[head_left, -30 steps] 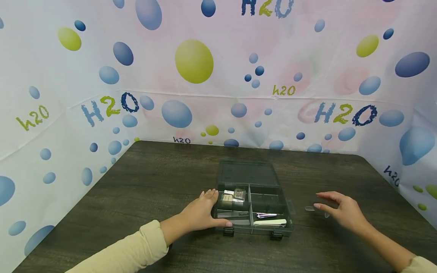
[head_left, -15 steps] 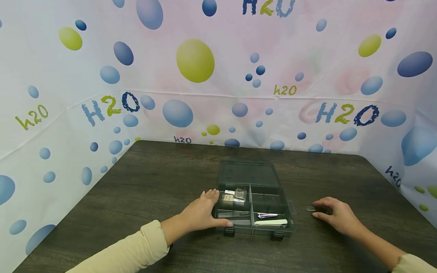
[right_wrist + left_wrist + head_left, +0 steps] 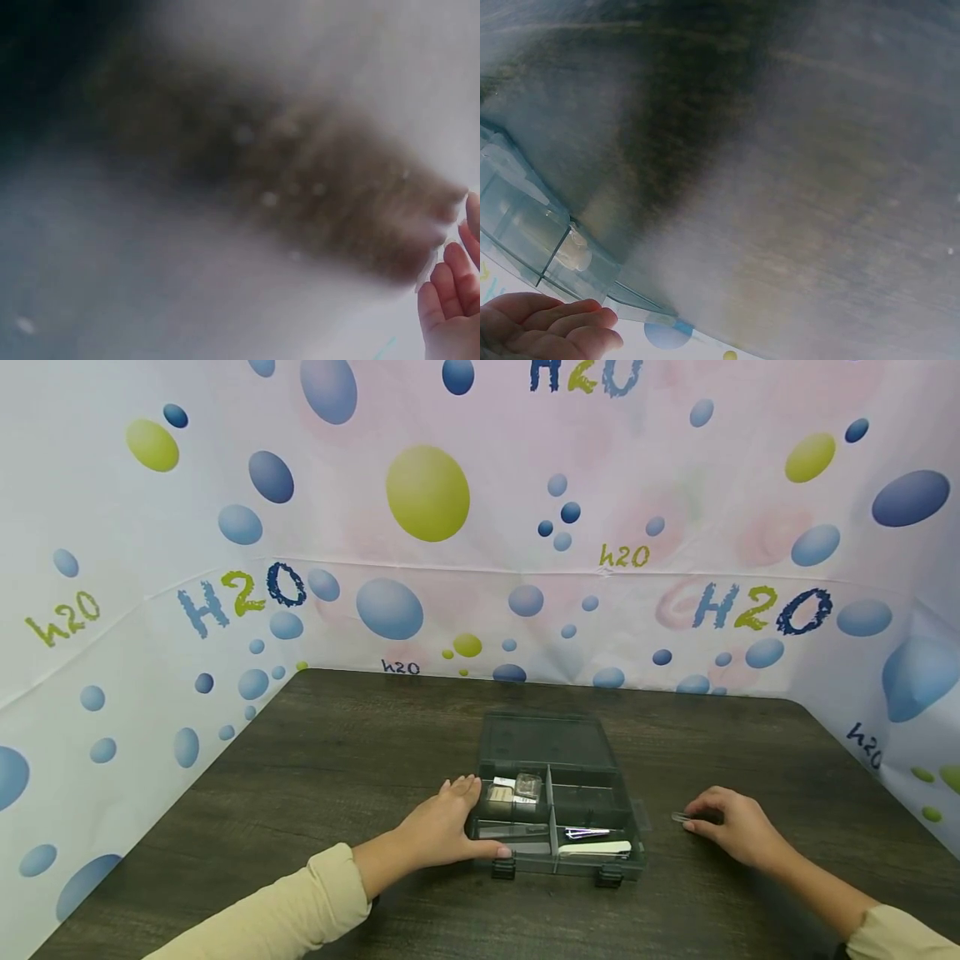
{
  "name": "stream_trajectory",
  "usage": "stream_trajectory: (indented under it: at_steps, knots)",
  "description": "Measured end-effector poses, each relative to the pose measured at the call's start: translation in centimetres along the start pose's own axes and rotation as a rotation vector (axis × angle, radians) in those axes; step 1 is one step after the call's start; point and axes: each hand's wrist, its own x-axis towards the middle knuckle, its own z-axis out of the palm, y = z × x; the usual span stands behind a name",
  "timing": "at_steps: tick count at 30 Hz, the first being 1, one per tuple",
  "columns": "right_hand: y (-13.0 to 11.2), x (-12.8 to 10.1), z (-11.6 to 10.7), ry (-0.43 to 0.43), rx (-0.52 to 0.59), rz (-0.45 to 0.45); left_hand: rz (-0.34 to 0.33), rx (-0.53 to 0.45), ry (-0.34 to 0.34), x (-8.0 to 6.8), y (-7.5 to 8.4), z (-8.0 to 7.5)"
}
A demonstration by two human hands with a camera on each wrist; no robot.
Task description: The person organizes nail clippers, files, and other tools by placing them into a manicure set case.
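Note:
A dark see-through organizer box [image 3: 517,862] lies open on the table, its lid [image 3: 543,742] folded back. My left hand [image 3: 438,828] rests on its left side, fingers along that edge and thumb over the front rim. In the left wrist view the left fingers [image 3: 562,326] lie beside the box wall. To the right of the box, my right hand [image 3: 738,828] pinches a small, clear, elongated piece [image 3: 678,817] between thumb and fingers, low over the table. One end of the piece sticks out leftward; the rest is hidden by the hand.
Small cases with white labels [image 3: 513,791] sit in the back left compartment. The front right one holds a shiny slim metal tool [image 3: 587,832] and a cream-coloured flat strip [image 3: 595,848]. A printed curtain [image 3: 480,635] stands behind the dark wooden table [image 3: 360,727].
My right hand has come down around the clear piece, and its thumb and fingers have closed together on it. The left hand stays on the box.

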Motion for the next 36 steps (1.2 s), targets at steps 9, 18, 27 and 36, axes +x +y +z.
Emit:
stream_trajectory:
  at_steps: [9, 18, 27, 36]
  knots:
    - [-0.1, 0.4, -0.2, -0.043, -0.002, 0.015, 0.006, 0.000, 0.004, 0.0, 0.0, 0.1]
    - [-1.2, 0.8, -1.5, -0.048, 0.079, 0.089, 0.007, 0.011, -0.001, 0.1, 0.0, 0.1]
    - [-2.2, 1.3, -1.7, -0.028, 0.095, 0.066, 0.006, -0.003, 0.001, 0.0, 0.0, 0.1]
    - [-4.1, 2.1, -2.0, 0.040, 0.135, 0.024, 0.009, -0.005, 0.010, 0.0, -0.1, 0.2]
